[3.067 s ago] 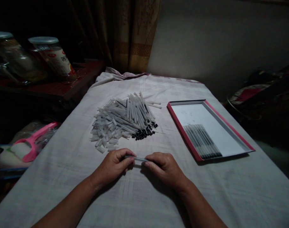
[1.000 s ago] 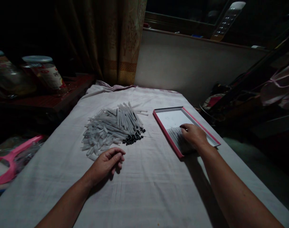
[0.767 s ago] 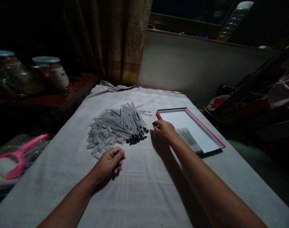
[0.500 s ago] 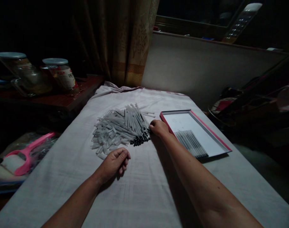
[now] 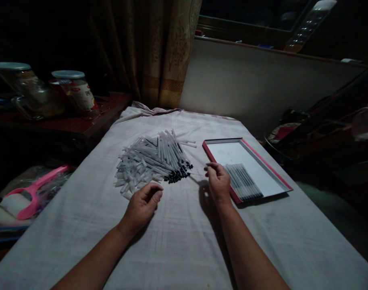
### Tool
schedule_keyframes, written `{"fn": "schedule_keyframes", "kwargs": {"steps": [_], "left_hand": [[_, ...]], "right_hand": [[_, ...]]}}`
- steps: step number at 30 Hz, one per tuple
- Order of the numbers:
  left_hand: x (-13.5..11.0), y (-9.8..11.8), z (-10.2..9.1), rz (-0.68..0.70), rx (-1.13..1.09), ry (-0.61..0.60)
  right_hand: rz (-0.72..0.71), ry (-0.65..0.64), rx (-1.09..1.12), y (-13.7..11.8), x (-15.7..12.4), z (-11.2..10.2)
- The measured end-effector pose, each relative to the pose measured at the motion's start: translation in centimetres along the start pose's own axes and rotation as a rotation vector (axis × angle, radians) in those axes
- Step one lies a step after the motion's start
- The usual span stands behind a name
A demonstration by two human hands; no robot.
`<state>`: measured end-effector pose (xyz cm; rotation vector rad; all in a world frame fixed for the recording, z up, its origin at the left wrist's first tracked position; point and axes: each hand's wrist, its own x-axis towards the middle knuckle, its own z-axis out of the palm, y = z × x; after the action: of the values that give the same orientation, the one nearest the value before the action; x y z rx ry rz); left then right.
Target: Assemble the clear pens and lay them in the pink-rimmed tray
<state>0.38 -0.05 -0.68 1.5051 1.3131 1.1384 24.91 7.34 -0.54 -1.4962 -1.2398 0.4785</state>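
My left hand rests on the white cloth, fingers loosely curled with a gap to the thumb and nothing visible in them. It lies just in front of a pile of clear pen tubes and caps. My right hand hovers between the pile and a red-rimmed tray, thumb and fingers pinched on a thin clear pen tube that points left toward the pile. A row of finished pens lies in the tray's near end.
A white cloth covers the table. Two lidded jars stand on a dark shelf at the left, with a pink-handled tool below them. A curtain hangs behind. Dark clutter sits to the right.
My right hand left the tray, reached to the pile's black-tipped end, and drew back toward me with a tube pinched in it. My left hand stayed near the pile.
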Motion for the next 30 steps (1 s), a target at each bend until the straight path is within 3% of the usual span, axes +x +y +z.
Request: {"fn": "schedule_keyframes", "kwargs": {"steps": [3,6,9,11,14,17,20,25,30], "left_hand": [[-0.2,0.1,-0.1,0.407,0.349,0.164],[-0.1,-0.2,-0.2,0.546,0.568,0.146],[0.1,-0.8,-0.1,0.523,0.654,0.04],[0.1,-1.2,-0.1,0.475,0.671,0.023],[0.1,-1.4,-0.1,0.429,0.669,0.059],[0.1,-1.4,-0.1,0.438,0.647,0.064],[0.0,-1.5,-0.1,0.437,0.619,0.075],[0.1,-1.4,-0.2,0.402,0.589,0.064],[0.3,-1.2,-0.3,0.431,0.584,0.121]], "right_hand": [[-0.037,-0.183,0.095,-1.7,-2.8,-0.1],[-0.075,-0.364,0.183,-3.0,-4.5,0.6],[-0.091,-0.444,0.236,-3.1,-4.6,1.3],[-0.109,-0.398,0.174,-2.7,-4.0,1.5],[-0.165,-0.308,-0.155,-2.0,-2.6,1.7],[-0.151,-0.361,-0.497,-1.7,-1.7,1.9],[-0.114,-0.41,-0.622,-1.8,-1.4,2.3],[-0.126,-0.373,-0.603,-1.9,-1.4,2.4],[-0.173,-0.105,-0.255,-1.1,-1.7,0.0]]}}
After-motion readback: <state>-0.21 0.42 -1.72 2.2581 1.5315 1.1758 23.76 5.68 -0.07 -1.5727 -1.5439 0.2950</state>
